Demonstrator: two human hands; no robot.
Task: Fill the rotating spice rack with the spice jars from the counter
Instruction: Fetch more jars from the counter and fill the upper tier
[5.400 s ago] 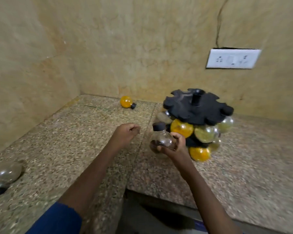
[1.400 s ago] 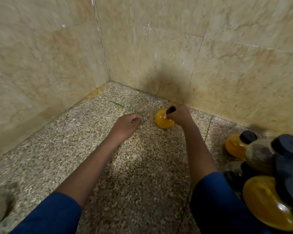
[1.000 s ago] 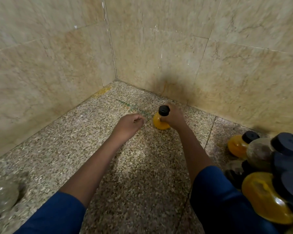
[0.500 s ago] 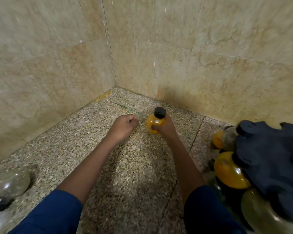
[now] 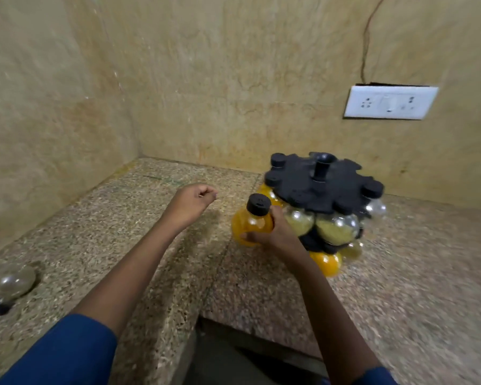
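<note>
While the right hand [image 5: 275, 234] wraps its fingers around an orange spice jar [image 5: 252, 222] with a black cap, the jar stands upright just left of the black rotating spice rack [image 5: 321, 184], close against it. Whether the jar rests on the granite tabletop [image 5: 400, 287] cannot be told. The rack carries orange and pale yellow-green jars in two tiers. Left hand [image 5: 190, 202] hovers curled into a loose fist, holding nothing. A clear jar [image 5: 7, 283] lies on its side at far left.
</note>
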